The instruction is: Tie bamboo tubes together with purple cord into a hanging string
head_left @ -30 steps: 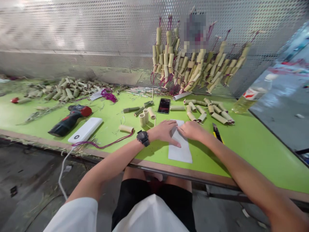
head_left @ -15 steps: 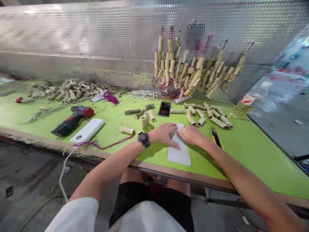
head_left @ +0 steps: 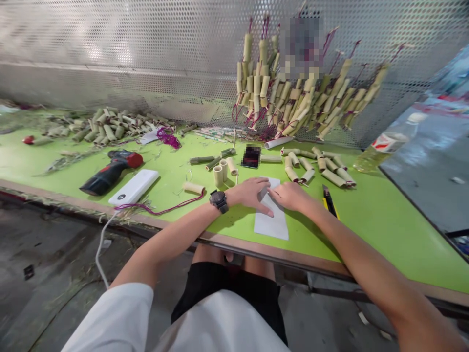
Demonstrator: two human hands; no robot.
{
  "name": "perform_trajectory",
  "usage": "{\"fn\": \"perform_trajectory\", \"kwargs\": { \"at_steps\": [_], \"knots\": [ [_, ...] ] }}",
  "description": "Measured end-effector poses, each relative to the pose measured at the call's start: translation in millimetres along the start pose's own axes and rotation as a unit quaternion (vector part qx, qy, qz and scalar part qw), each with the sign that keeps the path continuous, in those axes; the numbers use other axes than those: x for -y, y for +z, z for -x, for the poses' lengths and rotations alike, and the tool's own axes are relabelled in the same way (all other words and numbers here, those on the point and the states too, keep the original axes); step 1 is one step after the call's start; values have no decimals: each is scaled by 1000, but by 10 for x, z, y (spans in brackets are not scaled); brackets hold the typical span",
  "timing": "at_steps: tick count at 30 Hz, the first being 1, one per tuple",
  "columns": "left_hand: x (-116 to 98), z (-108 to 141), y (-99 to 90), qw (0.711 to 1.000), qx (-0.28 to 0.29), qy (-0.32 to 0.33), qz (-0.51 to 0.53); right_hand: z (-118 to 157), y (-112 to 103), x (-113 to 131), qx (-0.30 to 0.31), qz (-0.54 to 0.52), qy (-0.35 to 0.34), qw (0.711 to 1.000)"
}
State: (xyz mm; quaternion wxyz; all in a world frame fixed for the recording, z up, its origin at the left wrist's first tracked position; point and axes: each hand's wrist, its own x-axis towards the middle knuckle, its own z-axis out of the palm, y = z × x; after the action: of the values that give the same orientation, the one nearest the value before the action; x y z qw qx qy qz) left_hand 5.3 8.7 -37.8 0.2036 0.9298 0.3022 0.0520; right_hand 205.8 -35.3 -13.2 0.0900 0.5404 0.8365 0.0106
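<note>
A white sheet of paper lies on the green table near its front edge. My left hand, with a black watch on the wrist, rests on the paper's left side, thumb and fingers spread. From the right, my right hand touches the upper part of the paper, its fingers curled and the index finger pointing left. Whether those fingers hold anything small is hidden. Short bamboo tubes stand just beyond my left hand, and a yellow and black cutter lies right of my right hand.
A drill, a white power bank and a bamboo heap are on the left. Strung bamboo pieces lean on the perforated metal panel. More pieces and a bottle are at the right.
The view has tilted down slightly, so the table items appear higher. Both hands stay at the paper with hardly any change in pose.
</note>
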Motion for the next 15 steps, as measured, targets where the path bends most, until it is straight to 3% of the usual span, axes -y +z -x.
{"fn": "perform_trajectory", "kwargs": {
  "at_steps": [15],
  "knots": [
    [-69,14,-67,1000,27,-12,-2,-2,43,-28,2,-29,20,999]
  ]
}}
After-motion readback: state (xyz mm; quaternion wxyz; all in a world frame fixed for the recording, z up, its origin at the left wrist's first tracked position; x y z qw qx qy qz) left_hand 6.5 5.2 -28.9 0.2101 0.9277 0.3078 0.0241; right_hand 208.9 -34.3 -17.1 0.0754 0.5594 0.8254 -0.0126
